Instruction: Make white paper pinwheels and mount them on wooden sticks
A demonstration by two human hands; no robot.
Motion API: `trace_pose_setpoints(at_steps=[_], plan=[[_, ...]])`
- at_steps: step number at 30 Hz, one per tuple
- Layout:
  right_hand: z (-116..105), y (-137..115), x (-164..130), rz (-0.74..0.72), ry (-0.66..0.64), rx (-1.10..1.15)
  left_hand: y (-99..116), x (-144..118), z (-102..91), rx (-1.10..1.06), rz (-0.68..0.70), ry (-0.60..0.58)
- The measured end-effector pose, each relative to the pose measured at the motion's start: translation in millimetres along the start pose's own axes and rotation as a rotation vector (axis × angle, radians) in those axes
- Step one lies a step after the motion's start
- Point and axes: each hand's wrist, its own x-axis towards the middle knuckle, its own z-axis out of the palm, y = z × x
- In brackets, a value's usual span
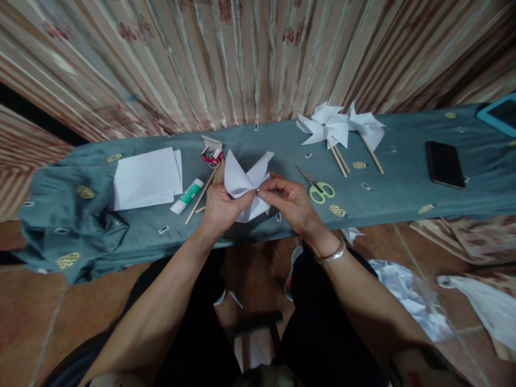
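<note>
A white paper pinwheel (238, 176) with curled blades is pinched between the thumb and fingers of my left hand (221, 207), above the table's near edge. At its centre sits a small shiny metal thumbtack (257, 191). My right hand (293, 204) is closed, its thumb and index finger pinching that thumbtack against the folded paper. Part of the lower blades is hidden behind my fingers. Just left of the pinwheel, wooden sticks (201, 194) lie beside a small open red-and-white box (212, 150) with shiny metal bits inside.
Green-handled scissors (318, 189) lie right of my hands. Several pinwheels on sticks (328, 126) rest farther back, and a black phone (444, 164) lies right. A glue stick (187, 195) and white paper sheets (145, 178) are left. A bag of paper scraps (407, 295) sits on the floor.
</note>
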Motion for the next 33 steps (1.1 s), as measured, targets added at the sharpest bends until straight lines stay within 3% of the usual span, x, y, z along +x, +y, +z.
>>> trace_pose_setpoints(at_steps=[10,21,33], plan=[[1.3,0.5,-0.4,0.006,-0.006,0.018,2.7,-1.2,-3.7,-0.037,0.022,-0.057],[5.7,-4.3,-2.9,0.03,0.001,0.102,1.6,-1.0,-6.5,-0.058,0.007,-0.042],[7.5,-1.9,-3.0,0.061,0.097,0.203,1.1,-1.9,-6.7,-0.071,0.013,-0.037]])
